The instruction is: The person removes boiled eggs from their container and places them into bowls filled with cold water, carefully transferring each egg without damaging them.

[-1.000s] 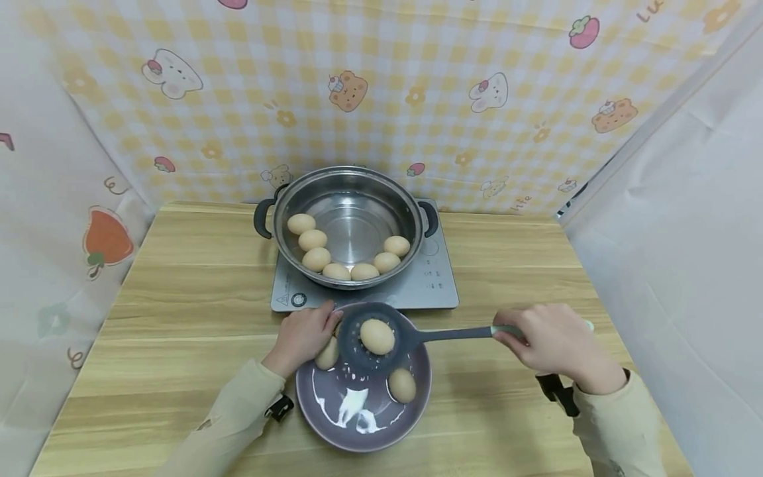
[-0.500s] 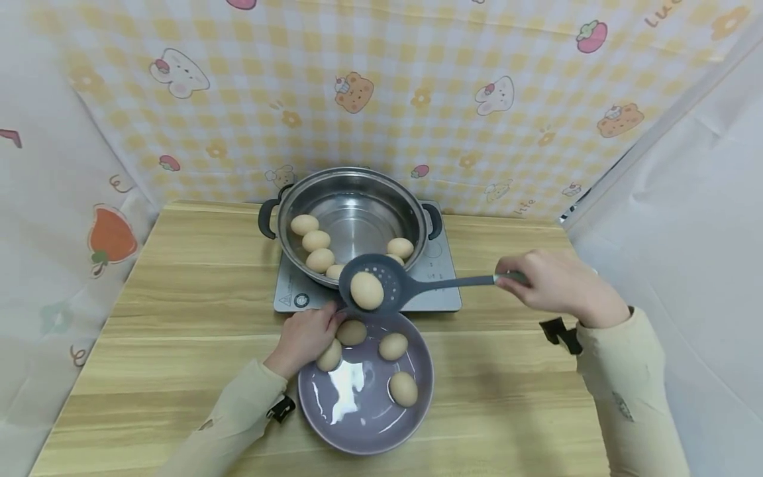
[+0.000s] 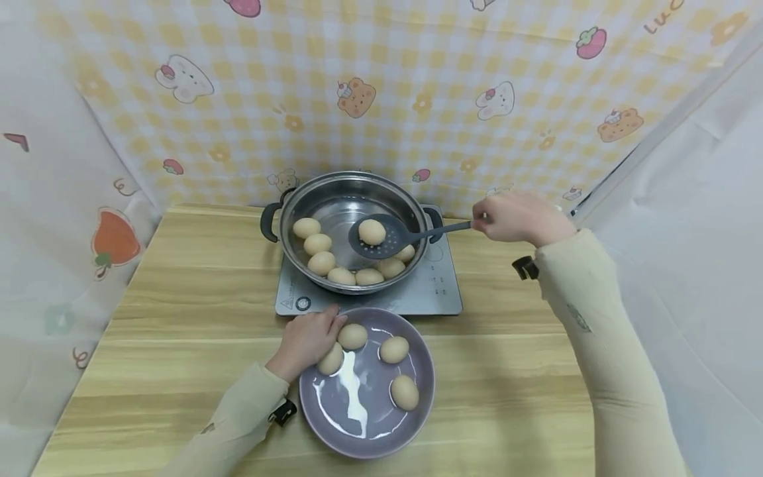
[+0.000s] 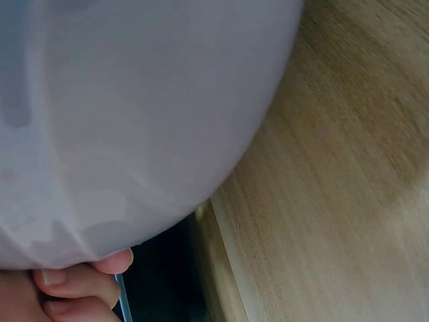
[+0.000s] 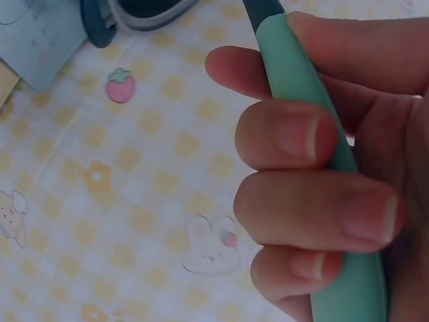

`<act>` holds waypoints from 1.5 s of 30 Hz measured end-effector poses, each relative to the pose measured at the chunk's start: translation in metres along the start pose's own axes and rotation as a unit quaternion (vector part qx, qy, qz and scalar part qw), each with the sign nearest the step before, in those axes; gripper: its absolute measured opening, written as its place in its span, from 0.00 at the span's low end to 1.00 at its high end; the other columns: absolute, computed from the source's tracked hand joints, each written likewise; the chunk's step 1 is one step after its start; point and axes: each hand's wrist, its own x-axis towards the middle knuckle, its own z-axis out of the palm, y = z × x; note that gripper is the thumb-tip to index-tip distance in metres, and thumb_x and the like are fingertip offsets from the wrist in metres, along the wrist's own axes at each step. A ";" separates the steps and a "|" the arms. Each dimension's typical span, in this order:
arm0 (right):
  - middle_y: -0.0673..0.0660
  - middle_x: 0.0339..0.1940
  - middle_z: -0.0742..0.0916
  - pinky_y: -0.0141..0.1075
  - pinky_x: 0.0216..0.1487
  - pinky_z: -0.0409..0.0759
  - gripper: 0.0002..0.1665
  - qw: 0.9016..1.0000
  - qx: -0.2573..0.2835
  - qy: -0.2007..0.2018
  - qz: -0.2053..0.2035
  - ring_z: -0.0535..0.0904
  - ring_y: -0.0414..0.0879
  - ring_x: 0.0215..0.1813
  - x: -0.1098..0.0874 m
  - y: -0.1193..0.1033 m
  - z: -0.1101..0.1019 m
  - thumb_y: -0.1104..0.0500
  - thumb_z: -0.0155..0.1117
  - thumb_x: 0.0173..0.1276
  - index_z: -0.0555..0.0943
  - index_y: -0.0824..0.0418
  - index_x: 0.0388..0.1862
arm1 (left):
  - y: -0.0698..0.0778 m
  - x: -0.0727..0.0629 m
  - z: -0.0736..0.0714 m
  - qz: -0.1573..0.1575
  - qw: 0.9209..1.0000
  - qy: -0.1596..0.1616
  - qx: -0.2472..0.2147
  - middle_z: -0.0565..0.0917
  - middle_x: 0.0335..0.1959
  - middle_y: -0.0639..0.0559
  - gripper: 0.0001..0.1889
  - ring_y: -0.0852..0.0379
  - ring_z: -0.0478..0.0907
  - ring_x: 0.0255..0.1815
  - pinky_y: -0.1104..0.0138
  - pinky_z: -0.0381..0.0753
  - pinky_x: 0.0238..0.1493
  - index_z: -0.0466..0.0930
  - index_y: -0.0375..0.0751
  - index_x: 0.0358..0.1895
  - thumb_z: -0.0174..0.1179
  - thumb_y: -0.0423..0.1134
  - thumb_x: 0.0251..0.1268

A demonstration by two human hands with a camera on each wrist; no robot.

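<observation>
My right hand (image 3: 518,215) grips the green handle (image 5: 298,74) of a dark grey skimmer (image 3: 390,245), fingers wrapped round it. One egg (image 3: 372,232) lies in the skimmer's perforated bowl, which is over the steel pot (image 3: 346,202). Several more eggs (image 3: 322,264) line the left and near side of the pot, and the skimmer partly covers one at the right. My left hand (image 3: 306,338) holds the upper left rim of a purple plate (image 3: 381,424), with fingertips (image 4: 80,282) curled under it in the left wrist view. Several eggs (image 3: 394,349) lie on that plate.
The pot stands on a flat grey induction cooker (image 3: 417,301), its black side handles (image 3: 269,222) sticking out. Behind the wooden table (image 3: 197,318) hangs a checked curtain (image 3: 238,99); white sheets (image 3: 685,278) flank both sides.
My right hand has carried the skimmer with its egg from above the plate, up and away, to over the pot. The left hand keeps its place on the plate rim.
</observation>
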 end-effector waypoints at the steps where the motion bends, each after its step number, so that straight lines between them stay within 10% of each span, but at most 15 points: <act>1: 0.49 0.14 0.73 0.35 0.21 0.60 0.12 1.000 -0.002 -0.008 0.002 0.63 0.42 0.17 0.006 0.001 0.000 0.58 0.53 0.62 0.75 0.56 0.19 | 0.000 0.000 0.000 0.000 1.000 -0.002 0.000 0.80 0.22 0.41 0.12 0.39 0.77 0.22 0.56 0.66 0.17 0.69 0.46 0.27 0.48 0.47 0.66; 15: 0.48 0.12 0.65 0.34 0.21 0.58 0.19 0.994 -0.056 -0.091 0.032 0.58 0.41 0.17 0.074 -0.021 -0.020 0.55 0.47 0.66 0.68 0.55 0.14 | -0.002 0.001 0.004 0.001 1.000 0.008 -0.001 0.79 0.21 0.41 0.12 0.39 0.77 0.22 0.56 0.66 0.17 0.70 0.46 0.26 0.50 0.47 0.66; 21: 0.51 0.21 0.73 0.37 0.24 0.63 0.13 0.988 -0.101 -0.105 0.049 0.65 0.44 0.23 0.091 -0.038 -0.027 0.53 0.44 0.68 0.74 0.56 0.30 | -0.002 0.001 0.003 -0.003 1.000 0.005 -0.004 0.79 0.21 0.42 0.12 0.39 0.76 0.22 0.56 0.65 0.17 0.70 0.46 0.26 0.50 0.47 0.66; 33: 0.52 0.15 0.72 0.39 0.18 0.66 0.15 0.978 -0.206 0.000 0.030 0.65 0.45 0.20 0.106 -0.072 -0.023 0.57 0.49 0.64 0.70 0.57 0.16 | -0.003 0.001 0.004 0.002 1.000 0.006 -0.001 0.78 0.20 0.42 0.12 0.40 0.76 0.21 0.57 0.65 0.16 0.69 0.46 0.26 0.50 0.47 0.66; 45: 0.53 0.18 0.81 0.35 0.14 0.60 0.14 0.943 -0.321 0.082 -0.021 0.62 0.43 0.17 0.106 -0.106 -0.019 0.66 0.50 0.61 0.79 0.60 0.19 | -0.003 0.001 0.005 0.005 1.000 0.008 -0.002 0.78 0.19 0.42 0.12 0.40 0.76 0.21 0.57 0.65 0.16 0.70 0.45 0.26 0.50 0.46 0.65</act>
